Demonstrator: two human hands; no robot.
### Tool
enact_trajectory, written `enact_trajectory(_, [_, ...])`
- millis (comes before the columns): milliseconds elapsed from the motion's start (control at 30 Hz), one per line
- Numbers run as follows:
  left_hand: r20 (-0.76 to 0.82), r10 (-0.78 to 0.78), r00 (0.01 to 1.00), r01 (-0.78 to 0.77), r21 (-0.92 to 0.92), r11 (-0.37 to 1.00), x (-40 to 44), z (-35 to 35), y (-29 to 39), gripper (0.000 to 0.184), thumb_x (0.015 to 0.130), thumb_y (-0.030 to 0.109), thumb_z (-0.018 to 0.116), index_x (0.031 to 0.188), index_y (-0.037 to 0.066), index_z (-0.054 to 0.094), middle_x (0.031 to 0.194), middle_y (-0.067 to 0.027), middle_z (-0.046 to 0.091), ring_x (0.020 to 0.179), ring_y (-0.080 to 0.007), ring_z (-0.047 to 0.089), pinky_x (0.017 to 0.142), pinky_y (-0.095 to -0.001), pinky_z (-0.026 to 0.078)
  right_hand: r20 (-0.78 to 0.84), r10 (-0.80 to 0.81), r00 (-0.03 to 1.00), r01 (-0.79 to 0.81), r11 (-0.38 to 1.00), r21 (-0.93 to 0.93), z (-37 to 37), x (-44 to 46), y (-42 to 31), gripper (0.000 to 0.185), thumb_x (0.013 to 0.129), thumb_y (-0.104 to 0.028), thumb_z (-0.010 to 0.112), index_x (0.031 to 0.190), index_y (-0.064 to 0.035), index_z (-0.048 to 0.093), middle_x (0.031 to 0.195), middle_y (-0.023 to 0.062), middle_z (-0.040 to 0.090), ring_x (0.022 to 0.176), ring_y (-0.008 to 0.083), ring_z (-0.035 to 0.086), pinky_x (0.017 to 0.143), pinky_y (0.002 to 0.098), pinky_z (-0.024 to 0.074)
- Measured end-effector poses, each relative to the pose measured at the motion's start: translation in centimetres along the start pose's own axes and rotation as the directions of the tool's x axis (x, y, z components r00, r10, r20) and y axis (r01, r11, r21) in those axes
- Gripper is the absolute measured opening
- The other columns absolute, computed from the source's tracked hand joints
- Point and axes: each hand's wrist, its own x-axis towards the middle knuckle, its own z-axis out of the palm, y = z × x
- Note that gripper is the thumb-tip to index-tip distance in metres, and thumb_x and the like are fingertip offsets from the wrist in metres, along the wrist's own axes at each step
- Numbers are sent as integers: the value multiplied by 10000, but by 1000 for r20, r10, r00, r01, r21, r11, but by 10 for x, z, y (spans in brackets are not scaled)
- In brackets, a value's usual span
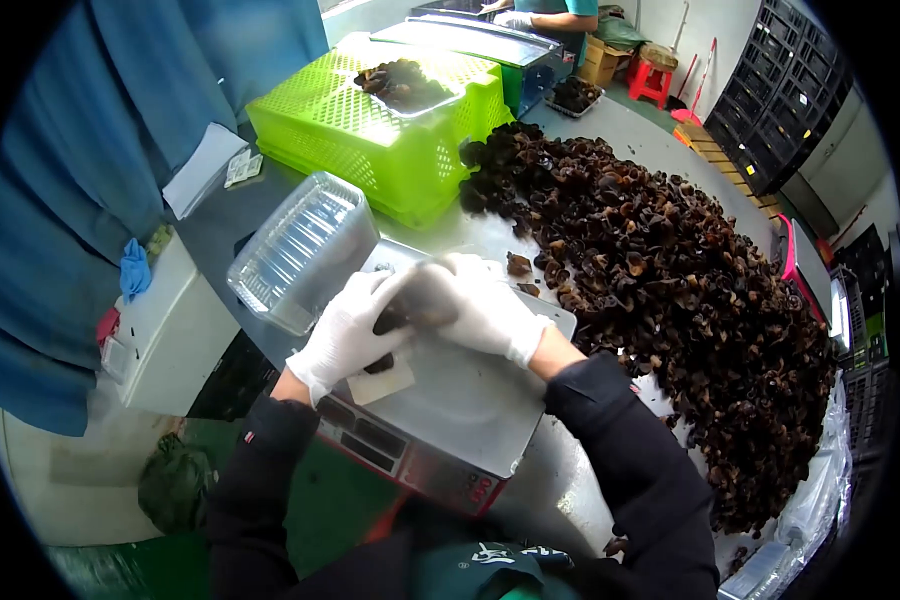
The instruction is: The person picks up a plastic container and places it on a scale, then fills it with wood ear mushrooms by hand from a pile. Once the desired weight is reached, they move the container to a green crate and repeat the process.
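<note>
My left hand (348,335) and my right hand (490,310), both in white gloves, are closed around a blurred dark brown clump of wood ear mushrooms (418,297). They are above the metal plate of a weighing scale (465,405); whether a tray is under the clump I cannot tell. A small dark piece of mushroom (379,364) and a pale paper slip (382,381) lie below my left hand. Just beyond that hand stands a stack of clear plastic trays (305,245). The large pile of wood ear mushrooms (670,300) spreads out right of my right hand.
An upturned green basket (370,140) carries a filled tray (407,88). Another filled tray (575,95) is at the back of the table. A co-worker's gloved hand (515,20) shows at the top. Black crates (780,90) are stacked at the far right.
</note>
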Motion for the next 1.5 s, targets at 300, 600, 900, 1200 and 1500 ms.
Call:
enact_trajectory(300, [118, 14, 993, -29, 127, 991, -17, 17, 29, 840, 765, 296, 816, 1504, 113, 462, 1421, -153, 503, 1367, -400, 400, 1151, -482, 292, 327, 67, 943, -46, 996, -72, -56, -32, -10, 969, 665, -315, 852, 1489, -51, 415, 1419, 296, 443, 1334, 431, 442, 1142, 479, 365])
enact_trajectory(600, [21, 13, 1000, -15, 100, 995, -27, -9, 35, 794, 751, 250, 834, 1461, 85, 516, 1476, -186, 477, 1392, -382, 418, 1170, -463, 304, 266, -28, 963, 57, 993, -103, -103, -44, -17, 921, 734, -249, 807, 1524, -44, 380, 1491, 283, 399, 1394, 439, 393, 1171, 474, 336])
enact_trajectory(900, [-401, -343, 850, 304, -160, 939, -77, -46, 13, 400, 970, 36, 608, 1368, 4, 592, 1336, -93, 647, 1222, -173, 590, 1031, -305, 449, 61, 538, 841, -497, 812, -305, -130, -295, -67, 514, 821, -127, 744, 1313, -51, 614, 1350, 170, 581, 1247, 352, 552, 1061, 439, 439])
enact_trajectory(1200, [-458, -300, 837, 179, -290, 940, -63, -33, 49, 329, 967, 33, 619, 1294, 14, 647, 1275, -93, 674, 1173, -171, 613, 1005, -304, 454, -114, 837, 535, -832, 498, -245, -94, -425, -185, 556, 767, -77, 761, 1300, -37, 611, 1254, 178, 578, 1165, 357, 578, 1021, 417, 470])
enact_trajectory(1500, [-399, -170, 901, 113, -162, 980, -50, -13, 92, 340, 950, 9, 626, 1289, 12, 651, 1251, -98, 673, 1141, -184, 616, 1004, -318, 461, -49, 891, 452, -875, 432, -216, -33, -458, -215, 587, 810, -270, 787, 1343, -110, 600, 1208, 180, 548, 1040, 360, 610, 881, 448, 524])
